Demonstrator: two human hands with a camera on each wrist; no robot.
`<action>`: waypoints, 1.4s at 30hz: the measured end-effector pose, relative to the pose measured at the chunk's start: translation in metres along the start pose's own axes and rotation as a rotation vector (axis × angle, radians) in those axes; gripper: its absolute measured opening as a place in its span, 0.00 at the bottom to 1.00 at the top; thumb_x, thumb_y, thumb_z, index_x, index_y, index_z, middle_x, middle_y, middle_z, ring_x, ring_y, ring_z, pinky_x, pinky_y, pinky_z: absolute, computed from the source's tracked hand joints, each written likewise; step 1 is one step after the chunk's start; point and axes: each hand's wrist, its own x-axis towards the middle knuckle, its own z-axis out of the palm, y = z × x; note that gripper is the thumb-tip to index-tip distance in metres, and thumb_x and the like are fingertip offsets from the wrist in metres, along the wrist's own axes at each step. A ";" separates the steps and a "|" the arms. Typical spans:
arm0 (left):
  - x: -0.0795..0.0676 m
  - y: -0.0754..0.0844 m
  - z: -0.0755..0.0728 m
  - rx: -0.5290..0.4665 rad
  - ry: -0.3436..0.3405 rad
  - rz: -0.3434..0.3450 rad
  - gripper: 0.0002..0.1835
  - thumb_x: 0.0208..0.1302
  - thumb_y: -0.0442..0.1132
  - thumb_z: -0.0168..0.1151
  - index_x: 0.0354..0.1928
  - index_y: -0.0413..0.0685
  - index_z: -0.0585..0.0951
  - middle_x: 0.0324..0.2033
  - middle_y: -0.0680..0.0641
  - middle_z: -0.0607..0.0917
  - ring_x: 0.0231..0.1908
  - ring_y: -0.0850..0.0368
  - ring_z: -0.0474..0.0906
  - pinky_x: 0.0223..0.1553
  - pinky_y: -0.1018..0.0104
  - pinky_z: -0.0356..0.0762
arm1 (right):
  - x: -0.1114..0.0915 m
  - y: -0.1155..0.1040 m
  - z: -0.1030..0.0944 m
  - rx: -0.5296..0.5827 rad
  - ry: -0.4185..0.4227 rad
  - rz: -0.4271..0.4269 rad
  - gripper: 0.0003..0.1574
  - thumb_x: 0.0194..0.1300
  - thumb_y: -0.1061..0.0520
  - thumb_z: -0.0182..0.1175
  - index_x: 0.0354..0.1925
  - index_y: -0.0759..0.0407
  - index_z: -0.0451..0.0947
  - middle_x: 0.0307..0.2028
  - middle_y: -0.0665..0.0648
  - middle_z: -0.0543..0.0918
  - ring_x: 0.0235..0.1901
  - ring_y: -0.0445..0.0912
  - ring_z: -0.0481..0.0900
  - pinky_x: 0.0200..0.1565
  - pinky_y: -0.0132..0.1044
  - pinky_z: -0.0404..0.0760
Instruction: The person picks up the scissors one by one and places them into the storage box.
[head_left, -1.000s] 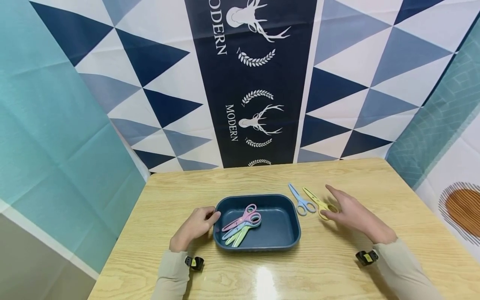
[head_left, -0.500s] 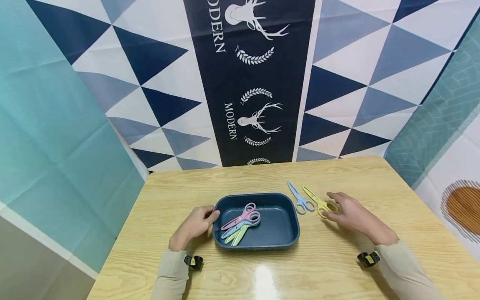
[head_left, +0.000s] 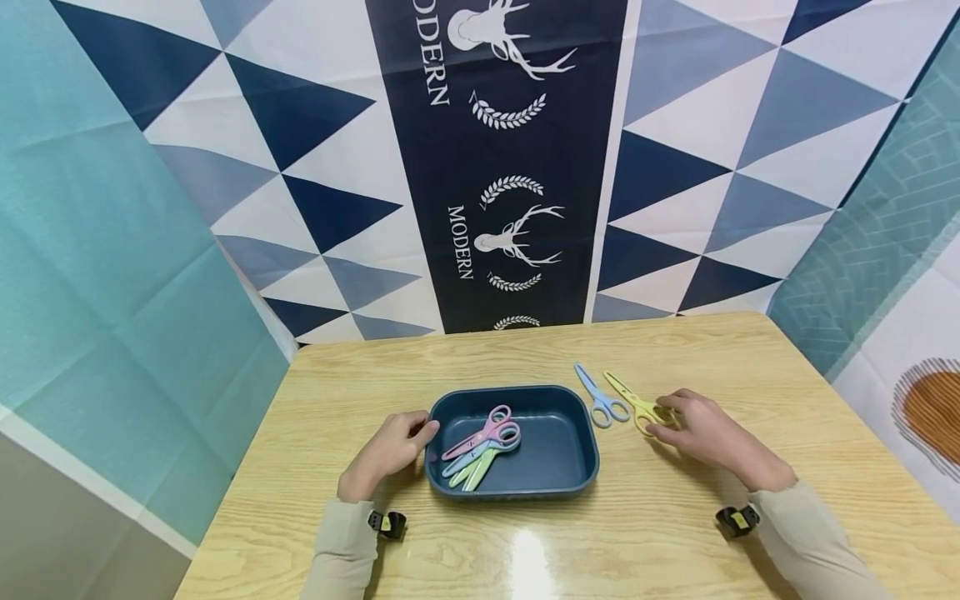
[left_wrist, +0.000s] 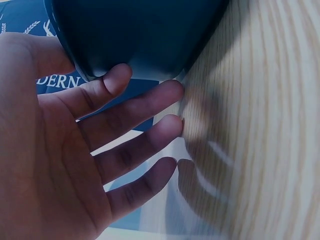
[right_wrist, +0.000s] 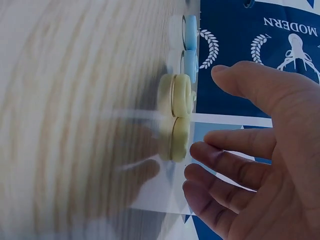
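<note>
My left hand [head_left: 390, 454] holds the left end of a dark blue tray [head_left: 555, 450]. In the left wrist view, the thumb lies over the tray's rim and the index fingertip touches its outer wall; the other fingers spread below. Inside the tray lie pink scissors [head_left: 491, 431] on top of blue and green ones [head_left: 483, 468]. On the table to the right are yellow scissors [head_left: 627, 394]. My right hand [head_left: 701, 429] hovers at their handles [right_wrist: 182, 97], thumb and fingers apart on either side. The right wrist view shows a gap between the fingers and the handles.
Light blue scissors [head_left: 600, 400] lie between the tray and the yellow pair, blades toward the back. The wooden table [head_left: 337, 375] ends at a patterned cloth wall [head_left: 517, 208]. A teal cloth [head_left: 150, 275] hangs at the left.
My right hand's fingers have lowered and drawn closer to the yellow scissors' handles, the gap to the thumb narrowing. My left hand and the tray have stayed in place.
</note>
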 end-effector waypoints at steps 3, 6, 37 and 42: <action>0.000 0.000 0.000 -0.002 -0.001 -0.003 0.21 0.80 0.48 0.53 0.25 0.51 0.70 0.19 0.56 0.66 0.20 0.63 0.63 0.28 0.70 0.63 | 0.001 0.001 0.001 0.003 0.002 0.003 0.30 0.63 0.50 0.72 0.50 0.74 0.82 0.42 0.68 0.84 0.41 0.59 0.83 0.43 0.56 0.82; 0.000 -0.001 0.000 0.000 -0.001 -0.004 0.21 0.80 0.48 0.53 0.25 0.50 0.70 0.19 0.55 0.66 0.20 0.63 0.63 0.28 0.70 0.63 | 0.002 0.002 0.003 0.001 0.000 0.018 0.28 0.63 0.51 0.72 0.49 0.74 0.83 0.39 0.64 0.84 0.38 0.54 0.82 0.40 0.52 0.82; 0.000 -0.004 0.003 -0.001 0.010 0.023 0.21 0.80 0.48 0.53 0.25 0.51 0.69 0.19 0.56 0.65 0.19 0.64 0.62 0.27 0.70 0.62 | 0.016 0.014 0.015 -0.011 0.020 -0.012 0.18 0.64 0.60 0.70 0.43 0.76 0.84 0.35 0.63 0.83 0.35 0.54 0.83 0.40 0.52 0.83; -0.001 -0.004 0.003 0.002 0.014 0.023 0.21 0.80 0.48 0.53 0.25 0.50 0.69 0.19 0.56 0.65 0.19 0.64 0.62 0.27 0.71 0.62 | 0.017 0.015 0.015 -0.016 0.024 -0.015 0.17 0.63 0.60 0.71 0.42 0.75 0.85 0.33 0.63 0.84 0.34 0.55 0.83 0.39 0.53 0.83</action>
